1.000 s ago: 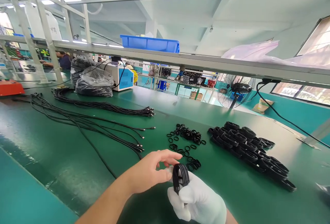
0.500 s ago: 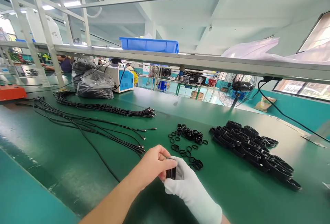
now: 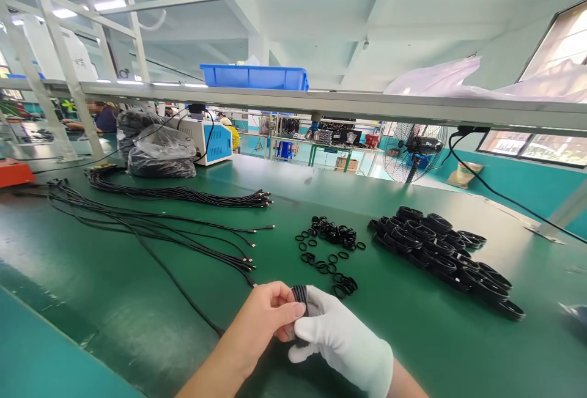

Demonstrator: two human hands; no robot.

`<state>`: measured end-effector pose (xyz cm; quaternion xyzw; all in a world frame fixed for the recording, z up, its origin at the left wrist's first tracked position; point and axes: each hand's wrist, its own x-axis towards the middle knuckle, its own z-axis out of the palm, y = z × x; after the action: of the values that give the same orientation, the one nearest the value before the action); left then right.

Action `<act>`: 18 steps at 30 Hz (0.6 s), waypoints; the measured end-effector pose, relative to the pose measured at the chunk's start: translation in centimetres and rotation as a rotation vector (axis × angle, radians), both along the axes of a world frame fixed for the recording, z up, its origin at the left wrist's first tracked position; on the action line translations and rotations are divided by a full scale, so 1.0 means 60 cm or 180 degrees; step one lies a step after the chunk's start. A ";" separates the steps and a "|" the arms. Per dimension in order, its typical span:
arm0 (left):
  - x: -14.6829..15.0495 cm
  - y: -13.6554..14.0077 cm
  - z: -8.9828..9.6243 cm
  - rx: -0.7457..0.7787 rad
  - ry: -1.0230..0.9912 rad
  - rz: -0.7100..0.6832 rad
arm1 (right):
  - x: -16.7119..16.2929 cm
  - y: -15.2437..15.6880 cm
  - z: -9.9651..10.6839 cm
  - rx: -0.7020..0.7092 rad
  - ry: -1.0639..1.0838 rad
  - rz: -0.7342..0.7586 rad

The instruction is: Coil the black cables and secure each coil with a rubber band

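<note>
A coiled black cable [image 3: 300, 294] is held between my two hands, low over the front of the bench. My bare left hand [image 3: 273, 312] pinches the coil from the left, thumb across its near side. Around its right side, my right hand [image 3: 328, 324], in a white glove, is closed with thumb and fingers. Much of the coil is hidden behind the fingers. Beyond my hands lie loose small black rings [image 3: 337, 233]. Straight black cables [image 3: 183, 236] with plugs at their ends stretch out to the left.
Finished-looking black cable coils [image 3: 440, 251] are piled on the right of the green bench [image 3: 284, 184]. Back left are plastic-wrapped bundles [image 3: 160, 147] and a blue-and-white machine [image 3: 211, 138]. A shelf [image 3: 348, 104] bearing a blue tray [image 3: 254, 77] crosses overhead.
Both hands have shifted slightly lower, and the coil has turned so that more of its upper strands show. The whole view has moved a little.
</note>
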<state>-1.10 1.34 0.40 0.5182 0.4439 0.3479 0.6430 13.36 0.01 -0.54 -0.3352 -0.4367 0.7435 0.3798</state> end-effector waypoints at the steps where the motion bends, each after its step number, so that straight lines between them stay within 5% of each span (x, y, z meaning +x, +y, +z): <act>1: 0.000 0.001 -0.003 -0.0059 -0.0045 0.0004 | 0.001 -0.001 0.000 -0.0022 0.0115 0.0071; 11: -0.014 0.007 -0.006 0.0089 -0.0034 -0.0369 | -0.008 -0.008 0.010 -0.0287 -0.0138 -0.0087; 18: -0.010 -0.009 -0.009 0.2247 0.1636 0.0499 | -0.012 0.002 -0.010 -0.0096 -0.0368 -0.0185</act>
<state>-1.69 0.79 -0.14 0.7404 0.4814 0.3857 0.2670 12.62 0.14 -1.15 -0.3958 -0.4367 0.7180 0.3702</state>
